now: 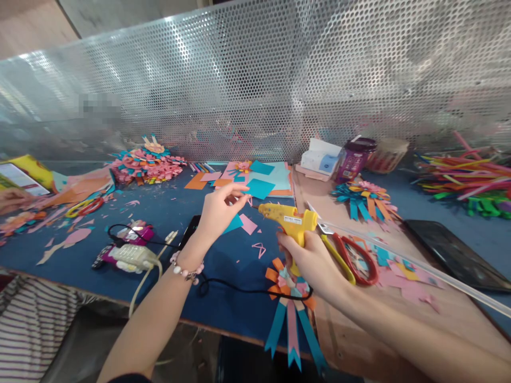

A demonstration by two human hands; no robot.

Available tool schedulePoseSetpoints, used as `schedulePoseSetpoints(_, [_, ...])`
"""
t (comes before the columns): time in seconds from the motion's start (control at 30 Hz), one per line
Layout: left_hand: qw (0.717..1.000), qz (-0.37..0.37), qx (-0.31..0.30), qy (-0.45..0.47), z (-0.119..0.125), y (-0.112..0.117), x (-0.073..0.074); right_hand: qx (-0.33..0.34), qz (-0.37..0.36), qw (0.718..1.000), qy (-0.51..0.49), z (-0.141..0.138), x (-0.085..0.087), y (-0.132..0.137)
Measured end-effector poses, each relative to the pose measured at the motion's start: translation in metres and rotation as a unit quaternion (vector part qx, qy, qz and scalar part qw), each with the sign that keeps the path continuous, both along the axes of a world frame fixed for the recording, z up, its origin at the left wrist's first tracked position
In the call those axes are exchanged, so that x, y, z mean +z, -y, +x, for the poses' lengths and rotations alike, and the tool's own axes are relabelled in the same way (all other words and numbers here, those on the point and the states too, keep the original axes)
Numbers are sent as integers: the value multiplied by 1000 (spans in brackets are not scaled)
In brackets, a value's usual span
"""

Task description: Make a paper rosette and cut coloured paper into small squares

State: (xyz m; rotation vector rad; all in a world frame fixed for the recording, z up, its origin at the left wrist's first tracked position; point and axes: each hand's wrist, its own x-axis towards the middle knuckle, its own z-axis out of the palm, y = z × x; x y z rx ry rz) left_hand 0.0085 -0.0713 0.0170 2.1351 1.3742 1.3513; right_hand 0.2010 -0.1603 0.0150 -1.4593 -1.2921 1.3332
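My right hand [309, 255] is wrapped around the handle of a yellow glue gun [288, 215], its nozzle pointing left. Just off the nozzle tip is my left hand [223, 207], thumb and forefinger pinched together. Whatever tiny piece sits in that pinch is too small to name. Blue paper squares [260, 189] lie behind the fingertips, and a pink paper piece [248, 224] lies below them. Under the glue gun, a paper ribbon rosette [290, 319] in orange, pink and blue hangs its tails over the table edge. A black cord crosses it.
Red-and-yellow-handled scissors [355, 260] lie right of my right hand, near a black phone [455, 250]. A power strip [133, 257] with plugs sits at left. Farther back are a rosette pile [147, 165] and a purple tub [356, 158]. Another person's hand [14, 201] shows at far left.
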Motion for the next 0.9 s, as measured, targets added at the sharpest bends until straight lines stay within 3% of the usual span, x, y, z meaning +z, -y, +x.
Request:
schedulePoseSetpoints(0.63, [998, -40, -19, 39, -1, -3, -2, -11, 63, 998, 26, 3, 2, 0])
schedulePoseSetpoints(0.9, [998, -37, -11, 58, -4, -6, -5, -7, 16, 1000, 21, 2, 1, 3])
